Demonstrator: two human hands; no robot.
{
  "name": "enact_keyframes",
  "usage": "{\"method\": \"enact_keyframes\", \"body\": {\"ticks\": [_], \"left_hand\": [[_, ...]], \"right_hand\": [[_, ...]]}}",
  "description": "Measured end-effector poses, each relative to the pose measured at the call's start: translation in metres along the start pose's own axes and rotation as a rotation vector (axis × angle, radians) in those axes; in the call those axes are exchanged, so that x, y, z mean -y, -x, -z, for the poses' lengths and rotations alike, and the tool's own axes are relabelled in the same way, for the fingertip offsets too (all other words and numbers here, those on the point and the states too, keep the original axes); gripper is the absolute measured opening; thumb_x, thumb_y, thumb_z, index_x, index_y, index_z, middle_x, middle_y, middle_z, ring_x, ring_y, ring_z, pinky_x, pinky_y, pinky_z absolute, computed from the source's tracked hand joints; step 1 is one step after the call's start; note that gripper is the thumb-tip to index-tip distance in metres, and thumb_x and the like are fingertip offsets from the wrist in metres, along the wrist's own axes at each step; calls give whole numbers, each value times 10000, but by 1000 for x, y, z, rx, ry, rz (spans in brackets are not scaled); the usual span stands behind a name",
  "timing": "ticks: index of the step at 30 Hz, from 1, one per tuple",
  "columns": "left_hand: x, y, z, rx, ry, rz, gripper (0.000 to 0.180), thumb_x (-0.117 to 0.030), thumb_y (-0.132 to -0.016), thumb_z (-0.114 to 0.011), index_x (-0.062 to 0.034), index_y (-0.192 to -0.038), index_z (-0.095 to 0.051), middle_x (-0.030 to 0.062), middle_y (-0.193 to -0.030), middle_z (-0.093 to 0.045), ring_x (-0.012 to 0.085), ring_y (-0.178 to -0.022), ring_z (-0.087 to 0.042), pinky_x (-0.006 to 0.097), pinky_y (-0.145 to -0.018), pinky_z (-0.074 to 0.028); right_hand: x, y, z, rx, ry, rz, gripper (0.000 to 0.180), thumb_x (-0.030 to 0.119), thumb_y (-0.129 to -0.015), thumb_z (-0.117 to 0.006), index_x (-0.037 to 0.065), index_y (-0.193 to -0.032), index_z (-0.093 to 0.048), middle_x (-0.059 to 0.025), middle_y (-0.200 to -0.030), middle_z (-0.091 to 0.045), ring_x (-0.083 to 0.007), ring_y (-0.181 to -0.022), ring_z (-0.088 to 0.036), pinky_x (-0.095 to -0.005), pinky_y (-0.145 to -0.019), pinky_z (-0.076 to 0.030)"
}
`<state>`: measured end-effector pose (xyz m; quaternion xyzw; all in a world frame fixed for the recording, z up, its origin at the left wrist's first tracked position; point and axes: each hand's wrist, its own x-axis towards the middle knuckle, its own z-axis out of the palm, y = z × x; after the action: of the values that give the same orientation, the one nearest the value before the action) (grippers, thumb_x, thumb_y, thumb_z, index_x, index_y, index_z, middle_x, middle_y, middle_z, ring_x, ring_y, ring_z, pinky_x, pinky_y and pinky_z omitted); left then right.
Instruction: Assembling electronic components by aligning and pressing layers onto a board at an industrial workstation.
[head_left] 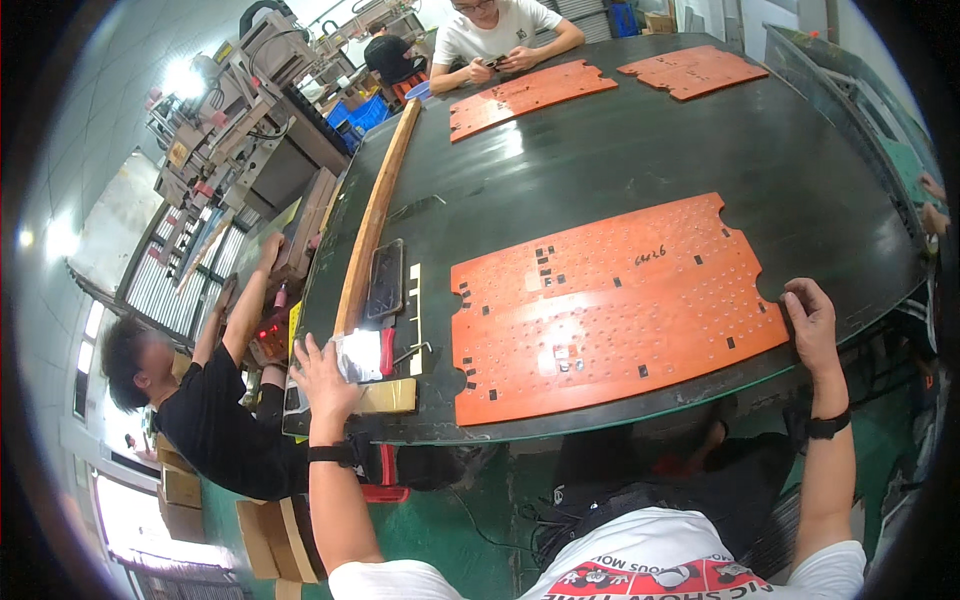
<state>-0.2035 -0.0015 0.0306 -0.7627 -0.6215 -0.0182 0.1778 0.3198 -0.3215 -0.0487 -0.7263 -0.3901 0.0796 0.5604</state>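
Observation:
A large orange perforated board (620, 310) with notched ends and small black pads lies flat in front of me on the dark table. Beside its right end is my right hand (812, 318), fingers loosely bent and apart, near or touching the edge; contact is unclear. My left hand (328, 382), fingers spread, is at the table's left side, next to a shiny silver-white packet (358, 355) and a yellowish block (388, 396). Whether it touches the packet is hard to see. A red-handled tool (387, 352) and a hex key (411, 352) lie just right of the packet.
A dark phone (386, 280) and a long wooden strip (378, 215) lie along the table's (600, 165) left side. Two more orange boards (530, 98) (692, 70) lie at the far side, where a person (495, 40) handles something small. Another person (225, 420) works at a machine on the left.

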Motion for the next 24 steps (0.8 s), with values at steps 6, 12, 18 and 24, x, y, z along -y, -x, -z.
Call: {"method": "enact_keyframes", "body": {"ticks": [6, 12, 18, 24], "left_hand": [[13, 1, 7, -50, -59, -231, 671, -115, -585, -690, -53, -1213, -462, 187, -1400, -268, 370, -1332, -158, 580, -1031, -148], [9, -4, 2, -80, -49, -326, 714, -121, -574, -700, -53, -1237, -445, 165, -1407, -268, 336, -1342, -157, 556, -1048, -147], [-6, -9, -1, -108, 12, -343, 726, -146, -558, -694, -46, -1232, -445, 179, -1406, -266, 344, -1341, -160, 566, -1041, -147], [-33, -17, -7, -306, 28, -319, 393, -166, -591, -652, -2, -942, -587, 222, -1289, -424, 381, -1269, -301, 590, -985, -229]], "right_hand": [[-4, 0, 2, -4, 24, 2, 180, 167, -867, -556, -7, -913, -538, -24, -835, -548, -113, -817, -497, -256, -763, -405], [-1, 1, 1, -12, 37, 15, 183, 168, -863, -564, -6, -915, -539, -23, -829, -546, -115, -809, -499, -256, -755, -408], [5, 2, 0, -26, 31, 2, 137, 115, -854, -561, -5, -915, -539, -23, -821, -550, -110, -781, -501, -256, -730, -416], [2, 1, -2, -43, 41, 23, 122, 102, -853, -557, -6, -907, -538, -22, -810, -547, -104, -770, -496, -252, -716, -414]]}}
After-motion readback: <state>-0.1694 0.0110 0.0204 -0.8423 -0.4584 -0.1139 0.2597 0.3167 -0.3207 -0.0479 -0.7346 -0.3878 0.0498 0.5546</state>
